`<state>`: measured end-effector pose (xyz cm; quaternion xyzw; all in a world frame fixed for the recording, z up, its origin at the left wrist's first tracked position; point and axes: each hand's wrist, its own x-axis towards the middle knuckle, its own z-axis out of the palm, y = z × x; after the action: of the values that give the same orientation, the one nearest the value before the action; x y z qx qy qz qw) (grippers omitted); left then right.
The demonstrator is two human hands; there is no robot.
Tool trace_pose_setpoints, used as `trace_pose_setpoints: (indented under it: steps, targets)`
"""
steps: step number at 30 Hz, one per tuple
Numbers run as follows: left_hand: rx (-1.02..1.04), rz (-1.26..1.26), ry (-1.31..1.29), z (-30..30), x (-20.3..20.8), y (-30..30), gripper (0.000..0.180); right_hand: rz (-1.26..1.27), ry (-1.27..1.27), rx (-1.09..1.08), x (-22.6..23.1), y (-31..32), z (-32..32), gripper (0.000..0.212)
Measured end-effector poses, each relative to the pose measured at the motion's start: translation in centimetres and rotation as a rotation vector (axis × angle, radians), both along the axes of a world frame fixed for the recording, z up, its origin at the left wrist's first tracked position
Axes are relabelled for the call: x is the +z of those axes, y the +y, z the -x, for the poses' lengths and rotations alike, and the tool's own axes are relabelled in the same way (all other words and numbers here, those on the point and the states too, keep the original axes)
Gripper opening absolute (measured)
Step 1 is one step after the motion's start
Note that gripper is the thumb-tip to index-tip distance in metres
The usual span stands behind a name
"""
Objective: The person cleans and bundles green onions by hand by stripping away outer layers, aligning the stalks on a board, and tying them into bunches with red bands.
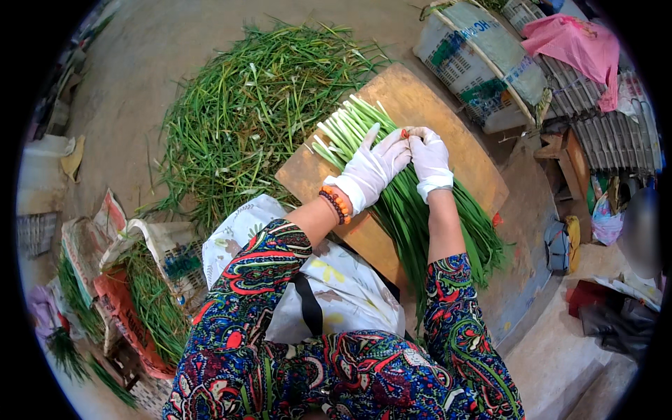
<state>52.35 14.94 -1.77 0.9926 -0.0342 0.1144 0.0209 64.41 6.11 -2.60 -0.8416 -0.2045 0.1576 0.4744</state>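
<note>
- A bundle of chives (413, 203) lies across a wooden board (448, 133), its white cut ends pointing up and to the left and its green tips running down toward the person's right.
- The left hand (371, 168), in a thin white glove, rests on top of the bundle near its middle, with the fingers stretched out toward the right hand and the index finger raised.
- The right hand (428, 157), also gloved in white, sits just beside the left hand, over the same part of the bundle, its fingers curled in and pinched together.
- Both hands meet at a small orange-red band (404, 133), held between the fingertips right above the chives; how it wraps the bundle cannot be made out.
- A bracelet of orange and dark beads (336, 205) circles the left wrist.
- A big loose heap of chives (259, 105) is spread on the ground to the left of the board, well apart from the hands.
- A sack (161, 280) with more greens stands at the person's left side.
- A printed woven bag (483, 63) lies beyond the board on the upper right, with a pink cloth (574, 45) near it.
- A pale floral cloth (336, 280) covers the person's lap under the forearms.
</note>
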Motion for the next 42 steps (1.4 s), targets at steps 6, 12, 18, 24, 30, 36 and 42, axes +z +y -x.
trace_pose_setpoints:
  steps: [6, 12, 18, 24, 30, 36, 42]
  targets:
    - [0.014, -0.013, -0.003, -0.3, -0.7, 0.0, 0.060, -0.199, 0.261, 0.029, 0.5, -0.7, -0.8, 0.017]
    - [0.031, 0.006, 0.008, -0.1, -0.7, 0.2, 0.063, -0.037, 0.315, 0.325, 0.1, -1.0, -3.6, 0.024]
    - [0.045, 0.021, -0.009, -0.4, -0.8, -0.1, 0.065, 0.274, 0.025, 0.334, -0.4, -1.2, -4.5, 0.022]
    - [0.067, 0.041, -0.014, 0.2, -0.9, -0.1, 0.065, 0.276, -0.172, 0.016, 2.4, -0.2, 0.7, 0.020]
    - [0.127, 0.029, -0.041, 1.4, -2.4, -1.2, 0.066, 0.116, -0.543, -0.147, -0.1, 0.0, 5.5, 0.015]
    - [-0.175, 0.475, 0.133, 2.0, 2.8, 2.5, 0.105, 0.042, -0.634, -0.116, -0.7, -0.1, 4.8, 0.015]
    - [-0.037, 0.751, 0.431, 5.9, 4.3, 4.6, 0.019, 0.117, -0.602, -0.148, -0.8, -0.4, 4.5, 0.015]
